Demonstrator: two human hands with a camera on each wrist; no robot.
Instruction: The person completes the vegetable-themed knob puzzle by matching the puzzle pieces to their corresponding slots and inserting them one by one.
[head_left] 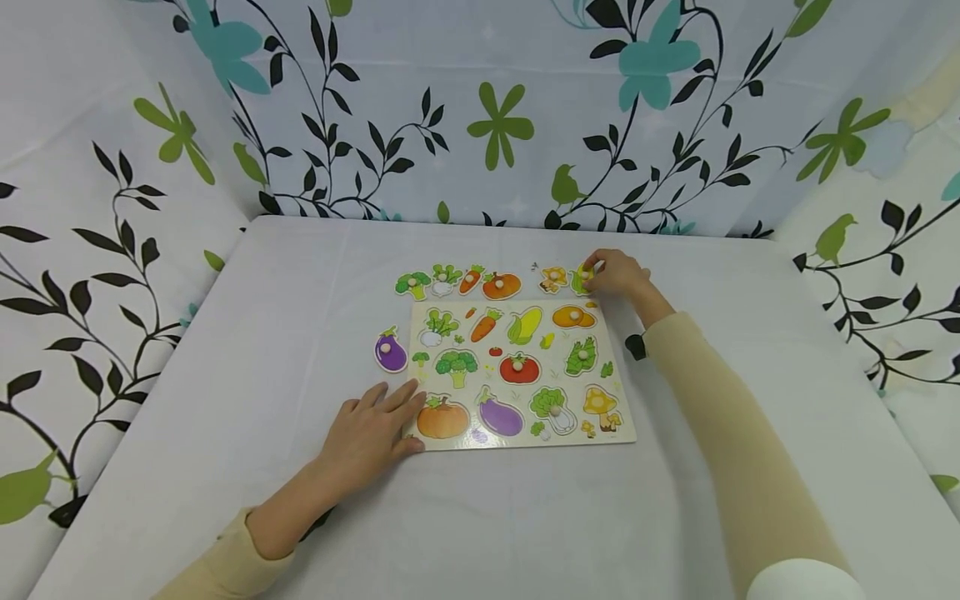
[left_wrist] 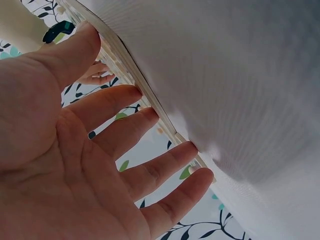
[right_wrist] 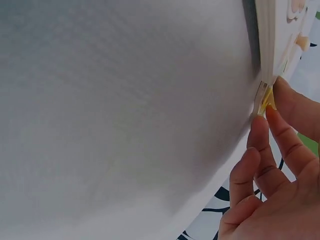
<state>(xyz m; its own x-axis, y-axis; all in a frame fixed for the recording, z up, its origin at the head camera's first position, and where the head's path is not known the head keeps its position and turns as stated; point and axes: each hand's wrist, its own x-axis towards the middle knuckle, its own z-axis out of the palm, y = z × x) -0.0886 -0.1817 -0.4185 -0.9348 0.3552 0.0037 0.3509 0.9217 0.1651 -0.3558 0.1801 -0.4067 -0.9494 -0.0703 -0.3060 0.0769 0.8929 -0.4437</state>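
Some way in: had tomato (head_left: 510,373) and cabbage (head_left: 580,362) in the board (head_left: 553,365), mid frame; had eggplant (head_left: 388,353), broccoli (head_left: 409,285) and more left outside. Pinched corn (head_left: 578,282) with right hand (head_left: 617,273), up and right of center; rested left hand (head_left: 375,429), fingers loose, at lower left.

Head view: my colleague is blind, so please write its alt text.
A person's right hand pinches a yellow-and-green piece just beyond a vegetable puzzle board, while the left hand touches the board's left side. Other loose pieces line the far edge, and a purple eggplant piece lies to the left.
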